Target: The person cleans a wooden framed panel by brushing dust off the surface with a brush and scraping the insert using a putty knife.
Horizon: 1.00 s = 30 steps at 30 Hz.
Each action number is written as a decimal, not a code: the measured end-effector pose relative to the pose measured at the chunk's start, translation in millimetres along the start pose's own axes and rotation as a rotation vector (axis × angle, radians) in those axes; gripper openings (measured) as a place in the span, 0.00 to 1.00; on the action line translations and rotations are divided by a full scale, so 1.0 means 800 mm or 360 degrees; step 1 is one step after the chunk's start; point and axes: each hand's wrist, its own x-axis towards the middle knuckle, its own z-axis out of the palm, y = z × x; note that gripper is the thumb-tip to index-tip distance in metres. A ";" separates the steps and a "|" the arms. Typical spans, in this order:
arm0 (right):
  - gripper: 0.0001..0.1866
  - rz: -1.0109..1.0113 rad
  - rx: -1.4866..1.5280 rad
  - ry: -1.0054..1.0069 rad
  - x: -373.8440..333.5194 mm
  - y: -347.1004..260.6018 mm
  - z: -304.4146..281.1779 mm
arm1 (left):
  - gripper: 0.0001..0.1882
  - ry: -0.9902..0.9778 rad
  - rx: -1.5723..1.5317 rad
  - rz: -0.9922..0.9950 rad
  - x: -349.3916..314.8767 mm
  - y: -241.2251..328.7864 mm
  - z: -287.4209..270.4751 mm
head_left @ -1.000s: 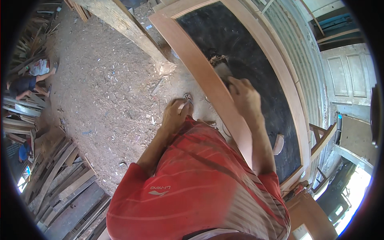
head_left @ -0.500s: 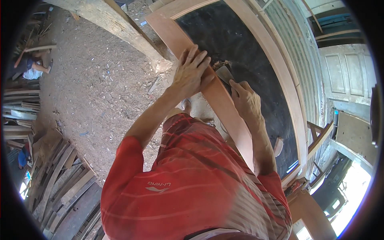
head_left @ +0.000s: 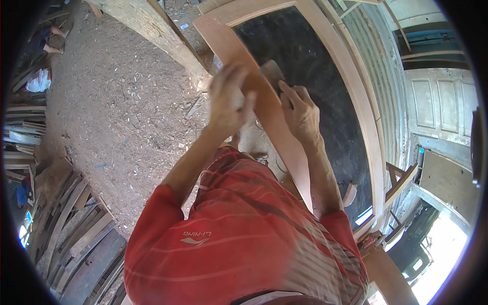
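In my right hand (head_left: 301, 109) is a putty knife (head_left: 272, 72), its flat grey blade reaching over the inner edge of a wooden frame rail (head_left: 274, 114). The fingers are closed round its handle, which is mostly hidden. My left hand (head_left: 229, 99), smeared by motion, is beside the outer edge of the same rail; I cannot tell whether it touches the wood or holds anything. The rail belongs to a large reddish-brown wooden frame (head_left: 348, 71) around a dark, dusty panel (head_left: 300, 46).
A small curved wood piece (head_left: 349, 194) lies on the panel's near end. A thick wooden post (head_left: 152, 30) stands at the far left of the frame. Stacked boards (head_left: 81, 229) line the left side. Wood chips litter the dirt floor (head_left: 127, 107). Another person's limb (head_left: 55, 40) shows far left.
My left hand has come off the rail's top and moved left, blurring. The putty knife has moved away from me along the rail, and the brown debris by its blade no longer shows.
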 end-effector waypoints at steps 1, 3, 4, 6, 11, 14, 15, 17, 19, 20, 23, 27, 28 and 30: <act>0.19 -0.0035 0.0043 -0.0047 0.005 -0.020 -0.008 | 0.32 0.0163 -0.0129 -0.0095 -0.021 -0.018 -0.012; 0.20 -0.0260 0.0164 -0.0047 0.019 -0.065 -0.005 | 0.29 0.0034 -0.0206 -0.0612 -0.080 -0.039 -0.036; 0.20 -0.0251 0.0201 -0.0361 0.018 -0.085 0.006 | 0.25 -0.0231 -0.0103 -0.0762 -0.114 -0.053 -0.040; 0.21 -0.0212 0.0225 -0.0672 0.008 -0.100 0.022 | 0.18 -0.0849 0.0033 -0.0957 -0.178 -0.066 -0.038; 0.18 0.0060 0.0228 -0.0473 -0.029 -0.061 -0.039 | 0.12 -0.1321 -0.0667 -0.0716 -0.135 0.014 -0.052; 0.15 0.0460 -0.0147 -0.0340 -0.071 0.003 -0.100 | 0.15 -0.1120 -0.0463 -0.0403 -0.060 0.046 -0.031; 0.14 0.0551 -0.0187 -0.0378 -0.088 0.023 -0.117 | 0.17 -0.0869 -0.0439 -0.0144 -0.032 0.052 -0.017; 0.14 0.0648 -0.0249 -0.0410 -0.105 0.037 -0.133 | 0.23 -0.0526 -0.0154 0.0229 0.016 0.045 0.026; 0.14 0.0735 -0.0194 -0.0520 -0.107 0.037 -0.143 | 0.32 -0.0587 0.0200 0.0209 0.038 0.029 0.065; 0.14 0.0734 -0.0203 -0.0519 -0.103 0.037 -0.139 | 0.32 -0.0582 0.0192 0.0209 0.044 0.025 0.077; 0.14 0.0648 -0.0224 -0.0473 -0.066 0.033 -0.100 | 0.36 -0.0693 0.0346 0.0345 0.057 0.017 0.095; 0.14 0.0499 -0.0269 -0.0380 -0.001 0.028 -0.043 | 0.37 -0.0740 0.0242 0.0370 0.060 0.021 0.086; 0.14 0.0421 -0.0183 -0.0303 0.008 0.029 -0.034 | 0.37 -0.0726 0.0230 0.0310 0.064 0.020 0.084; 0.14 0.0283 -0.0075 -0.0205 0.019 0.019 -0.027 | 0.38 -0.0575 0.0106 0.0261 0.074 0.018 0.056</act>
